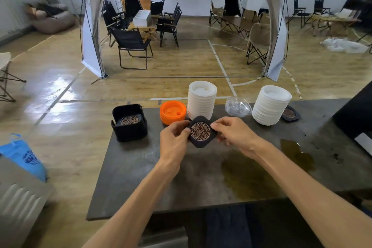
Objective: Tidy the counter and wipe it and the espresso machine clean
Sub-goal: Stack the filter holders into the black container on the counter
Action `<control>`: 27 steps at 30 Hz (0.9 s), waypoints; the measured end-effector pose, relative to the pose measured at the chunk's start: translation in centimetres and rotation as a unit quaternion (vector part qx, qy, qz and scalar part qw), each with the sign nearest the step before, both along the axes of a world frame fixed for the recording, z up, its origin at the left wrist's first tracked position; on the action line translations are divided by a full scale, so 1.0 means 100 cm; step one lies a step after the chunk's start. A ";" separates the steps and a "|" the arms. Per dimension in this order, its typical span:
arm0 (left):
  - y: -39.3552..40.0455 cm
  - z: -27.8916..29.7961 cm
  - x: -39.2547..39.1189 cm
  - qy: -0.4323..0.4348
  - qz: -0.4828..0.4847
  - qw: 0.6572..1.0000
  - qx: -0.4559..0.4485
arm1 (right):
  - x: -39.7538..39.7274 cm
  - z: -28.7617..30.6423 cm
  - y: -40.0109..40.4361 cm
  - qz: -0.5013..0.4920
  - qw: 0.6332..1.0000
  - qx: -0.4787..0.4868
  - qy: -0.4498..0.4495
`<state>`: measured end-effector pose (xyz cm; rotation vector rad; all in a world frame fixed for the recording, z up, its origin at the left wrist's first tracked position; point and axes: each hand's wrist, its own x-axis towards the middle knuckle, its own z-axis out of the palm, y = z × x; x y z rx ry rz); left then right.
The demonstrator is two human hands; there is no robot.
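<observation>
1. Nearest the camera, two bare forearms are seen reaching forward over the dark counter (pixel 141 177).
2. A brownish liquid spill (pixel 249 177) is spread across the counter on the right, with a second puddle (pixel 296 153) further right and dark specks scattered near it.
3. A dark coaster (pixel 200 132) with a round copper-coloured pattern is held above the counter between both hands. Its left edge is pinched by the thumb and fingers of the left hand (pixel 174 141); its right edge is pinched by the thumb and curled fingers of the right hand (pixel 234 135).
4. Just behind the hands, an orange lid (pixel 173 111) is resting on the counter, beside a stack of white lids (pixel 201 100).
5. To the left, a black coaster holder (pixel 128 122) is standing at the counter's corner, with a patterned coaster lying inside.
6. To the right, a clear plastic dome lid (pixel 237 106) is lying between the first stack and a second stack of white lids (pixel 269 104).
7. A further coaster (pixel 289 113) is partly tucked behind that second stack.
8. Beyond the counter, folding chairs (pixel 132 46) are placed on a wooden floor.
</observation>
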<state>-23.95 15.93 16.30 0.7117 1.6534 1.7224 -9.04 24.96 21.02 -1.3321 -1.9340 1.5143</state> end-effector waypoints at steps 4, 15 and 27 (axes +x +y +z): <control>-0.015 0.022 -0.035 0.030 0.017 0.999 -0.001 | -0.031 0.014 -0.016 0.060 0.997 -0.026 0.037; -0.065 0.066 -0.157 0.195 0.119 0.960 -0.163 | -0.171 0.028 -0.043 0.053 0.992 -0.054 0.106; -0.048 0.047 -0.196 0.204 0.076 0.924 -0.314 | -0.233 -0.010 -0.017 -0.024 0.999 0.017 -0.034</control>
